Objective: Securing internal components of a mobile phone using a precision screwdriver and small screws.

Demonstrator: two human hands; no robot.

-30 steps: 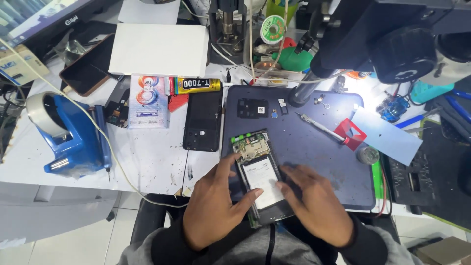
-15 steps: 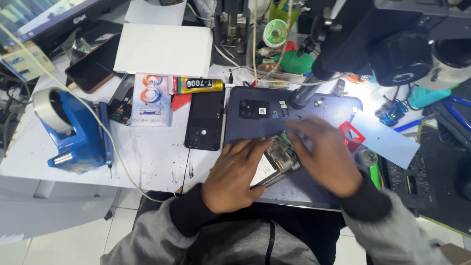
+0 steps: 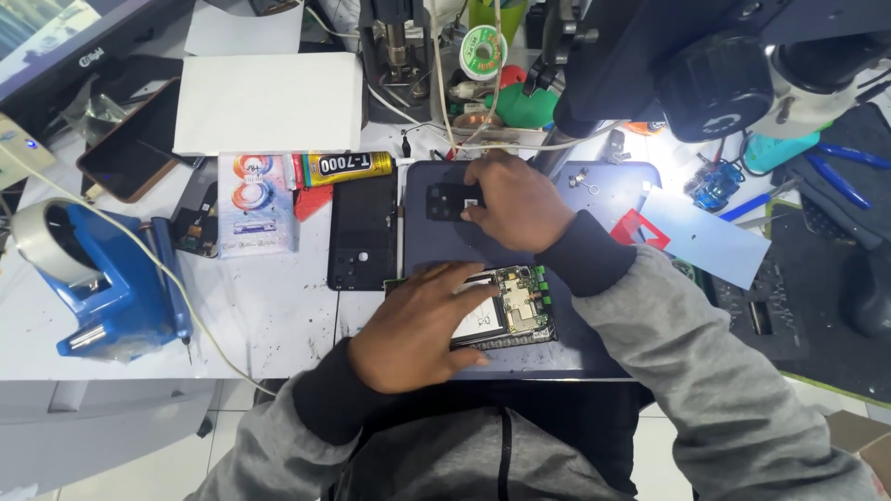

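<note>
An opened phone (image 3: 515, 311), its green circuit board and battery bare, lies sideways at the near edge of a grey-blue mat (image 3: 613, 190). My left hand (image 3: 418, 325) lies flat over the phone's left half and holds it down. My right hand (image 3: 515, 204) reaches to the far part of the mat, where its fingertips pinch the right edge of a small black plate (image 3: 445, 199).
A black back cover (image 3: 362, 232) lies left of the mat, beside a glue tube (image 3: 348, 167) and a small printed packet (image 3: 255, 204). A blue tape dispenser (image 3: 102, 278) stands at left, a white box (image 3: 269, 102) behind. A microscope (image 3: 715, 70) overhangs the right; a red pick (image 3: 640, 230) lies nearby.
The phone has been turned from upright to lying sideways on the mat. My right hand left it and moved up to the black plate; my left hand stayed on the phone.
</note>
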